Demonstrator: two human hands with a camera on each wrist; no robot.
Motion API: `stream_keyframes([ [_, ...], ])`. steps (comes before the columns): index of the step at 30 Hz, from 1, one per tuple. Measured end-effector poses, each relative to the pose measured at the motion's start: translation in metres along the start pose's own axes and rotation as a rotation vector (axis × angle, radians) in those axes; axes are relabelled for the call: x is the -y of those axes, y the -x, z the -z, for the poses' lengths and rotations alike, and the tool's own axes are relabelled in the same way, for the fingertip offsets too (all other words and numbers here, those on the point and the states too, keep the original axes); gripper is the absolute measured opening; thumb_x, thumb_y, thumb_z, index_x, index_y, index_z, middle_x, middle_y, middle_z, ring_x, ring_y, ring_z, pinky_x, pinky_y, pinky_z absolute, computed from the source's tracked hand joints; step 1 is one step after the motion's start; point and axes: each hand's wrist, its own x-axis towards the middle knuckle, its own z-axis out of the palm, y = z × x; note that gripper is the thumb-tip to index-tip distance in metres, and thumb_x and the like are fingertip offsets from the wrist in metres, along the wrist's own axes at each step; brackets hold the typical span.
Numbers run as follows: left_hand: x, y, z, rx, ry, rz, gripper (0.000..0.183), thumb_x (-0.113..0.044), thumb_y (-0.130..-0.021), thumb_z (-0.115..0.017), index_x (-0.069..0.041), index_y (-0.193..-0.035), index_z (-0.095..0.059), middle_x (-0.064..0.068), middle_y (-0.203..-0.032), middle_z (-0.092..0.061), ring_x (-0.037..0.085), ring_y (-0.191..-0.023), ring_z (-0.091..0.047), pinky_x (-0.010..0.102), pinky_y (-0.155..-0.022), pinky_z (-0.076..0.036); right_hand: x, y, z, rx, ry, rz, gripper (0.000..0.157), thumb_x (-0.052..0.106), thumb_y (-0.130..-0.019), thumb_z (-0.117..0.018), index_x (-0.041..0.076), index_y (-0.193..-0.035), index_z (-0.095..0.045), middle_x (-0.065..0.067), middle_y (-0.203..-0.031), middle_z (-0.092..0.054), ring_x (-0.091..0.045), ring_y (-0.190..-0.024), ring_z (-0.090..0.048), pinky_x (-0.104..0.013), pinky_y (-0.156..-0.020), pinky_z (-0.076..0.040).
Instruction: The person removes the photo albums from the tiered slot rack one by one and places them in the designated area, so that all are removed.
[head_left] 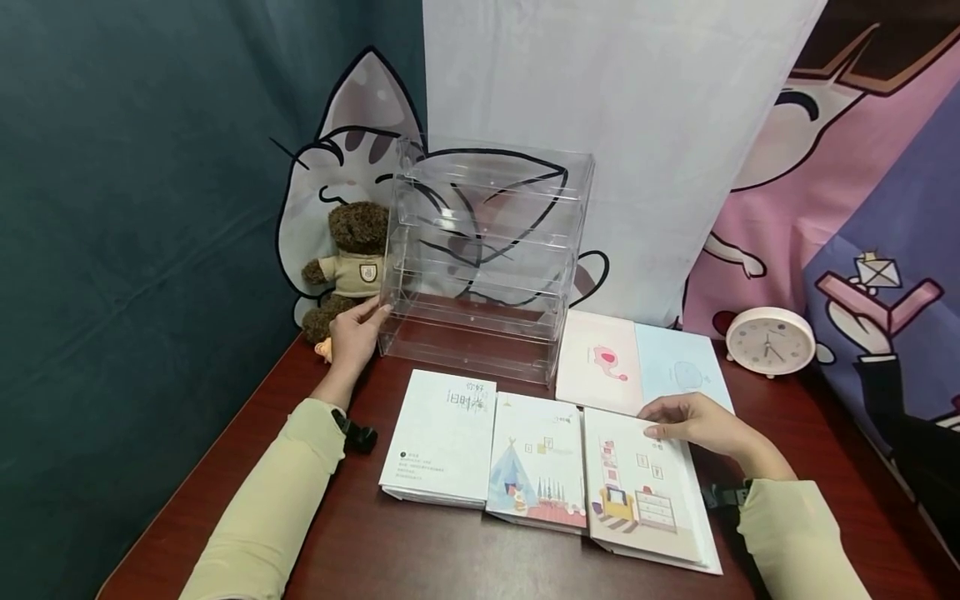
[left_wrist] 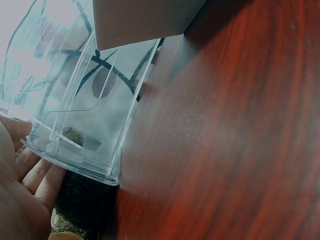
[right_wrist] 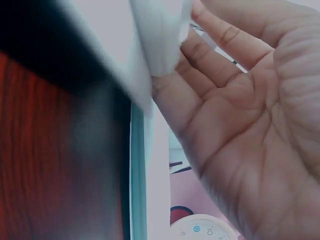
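Note:
A clear acrylic display rack [head_left: 480, 250] with several tiers stands upright on the table. My left hand [head_left: 356, 337] holds its lower left side, thumb [left_wrist: 17, 129] on one face of the side panel and fingers behind it. Three thick books lie in a row in front: a white book with handwriting-style text [head_left: 442, 433], one with a blue tent picture [head_left: 536, 462] and one with a yellow armchair picture [head_left: 637, 492]. My right hand [head_left: 697, 425] grips the top right corner of the armchair book, thumb on the cover; in the right wrist view, fingers [right_wrist: 175, 95] meet its page edge.
Behind the row lie a pink book [head_left: 600, 358] and a light blue book [head_left: 682, 367]. A round pink clock [head_left: 770, 342] stands at the right rear. Left of the rack sits a brown teddy bear [head_left: 352, 271]. Printed curtains hang behind the dark red table [head_left: 360, 542].

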Motion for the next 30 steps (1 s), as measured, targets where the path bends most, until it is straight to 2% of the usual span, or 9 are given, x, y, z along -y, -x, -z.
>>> stream_keyframes([
  [6, 0.001, 0.001, -0.001, 0.004, -0.003, 0.008, 0.043, -0.041, -0.091, -0.074, -0.025, -0.131, -0.07, 0.012, -0.128, -0.068, 0.032, -0.115, -0.064, 0.049, -0.096, -0.049, -0.002, 0.003, -0.001, 0.023, -0.012, 0.01, 0.03, 0.02, -0.094, -0.072, 0.005, -0.12, -0.071, -0.009, -0.101, -0.074, -0.024, -0.08, -0.071, -0.034, -0.067, -0.059],
  [10, 0.0, 0.002, -0.002, 0.012, 0.005, 0.006, 0.043, -0.042, -0.091, -0.074, -0.025, -0.131, -0.069, 0.012, -0.133, -0.065, 0.032, -0.118, -0.062, 0.05, -0.098, -0.048, 0.0, 0.006, -0.001, -0.002, 0.0, 0.018, 0.025, 0.021, -0.097, -0.07, 0.007, -0.118, -0.073, -0.008, -0.101, -0.074, -0.021, -0.081, -0.07, -0.033, -0.068, -0.058],
  [13, -0.001, 0.002, -0.003, 0.014, 0.014, 0.006, 0.043, -0.041, -0.091, -0.075, -0.024, -0.13, -0.07, 0.013, -0.132, -0.065, 0.033, -0.117, -0.062, 0.05, -0.097, -0.049, 0.002, 0.008, 0.0, -0.048, 0.01, 0.05, 0.023, 0.02, -0.1, -0.064, 0.007, -0.117, -0.073, -0.009, -0.105, -0.074, -0.021, -0.087, -0.069, -0.032, -0.074, -0.058],
  [16, -0.001, 0.0, -0.004, 0.008, 0.024, -0.012, 0.041, -0.038, -0.091, -0.075, -0.022, -0.129, -0.071, 0.013, -0.124, -0.07, 0.032, -0.11, -0.066, 0.048, -0.091, -0.052, 0.007, 0.008, 0.003, -0.133, 0.045, 0.101, 0.025, 0.018, -0.103, -0.059, 0.006, -0.123, -0.069, -0.008, -0.114, -0.072, -0.022, -0.098, -0.067, -0.031, -0.082, -0.056],
  [21, -0.001, -0.005, -0.002, 0.03, -0.04, -0.061, 0.04, -0.037, -0.092, -0.075, -0.02, -0.129, -0.072, 0.011, -0.113, -0.074, 0.03, -0.101, -0.068, 0.046, -0.085, -0.054, 0.02, 0.007, 0.006, -0.363, 0.266, 0.095, 0.031, 0.028, -0.105, -0.055, 0.015, -0.133, -0.064, -0.002, -0.129, -0.064, -0.014, -0.112, -0.057, -0.038, -0.089, -0.05],
  [23, -0.003, -0.006, 0.004, 0.066, -0.107, -0.063, 0.044, -0.037, -0.093, -0.073, -0.019, -0.132, -0.069, 0.012, -0.118, -0.072, 0.032, -0.107, -0.066, 0.05, -0.089, -0.052, 0.027, 0.005, 0.006, -0.448, 0.339, 0.089, 0.034, 0.032, -0.105, -0.055, 0.019, -0.135, -0.062, -0.004, -0.134, -0.061, -0.016, -0.115, -0.055, -0.045, -0.089, -0.048],
  [26, -0.012, -0.01, 0.016, 0.118, -0.176, -0.062, 0.053, -0.039, -0.095, -0.07, -0.019, -0.142, -0.06, 0.011, -0.129, -0.068, 0.035, -0.114, -0.063, 0.053, -0.095, -0.049, 0.036, 0.0, 0.006, -0.548, 0.371, 0.125, 0.039, 0.029, -0.103, -0.058, 0.018, -0.141, -0.057, -0.009, -0.14, -0.056, -0.029, -0.121, -0.053, -0.053, -0.091, -0.045],
  [28, -0.021, -0.012, 0.027, 0.134, -0.182, -0.069, 0.06, -0.041, -0.096, -0.067, -0.02, -0.15, -0.051, 0.01, -0.137, -0.063, 0.035, -0.117, -0.062, 0.052, -0.096, -0.049, 0.042, -0.004, 0.008, -0.588, 0.382, 0.166, 0.046, 0.026, -0.102, -0.06, 0.017, -0.146, -0.053, -0.013, -0.147, -0.049, -0.037, -0.129, -0.047, -0.063, -0.096, -0.041],
  [30, -0.031, -0.014, 0.04, 0.118, -0.172, -0.096, 0.065, -0.044, -0.097, -0.065, -0.024, -0.155, -0.042, 0.007, -0.142, -0.059, 0.033, -0.115, -0.063, 0.05, -0.095, -0.049, 0.048, -0.009, 0.01, -0.62, 0.397, 0.183, 0.054, 0.027, -0.101, -0.062, 0.018, -0.152, -0.047, -0.015, -0.154, -0.042, -0.041, -0.137, -0.039, -0.069, -0.101, -0.034],
])
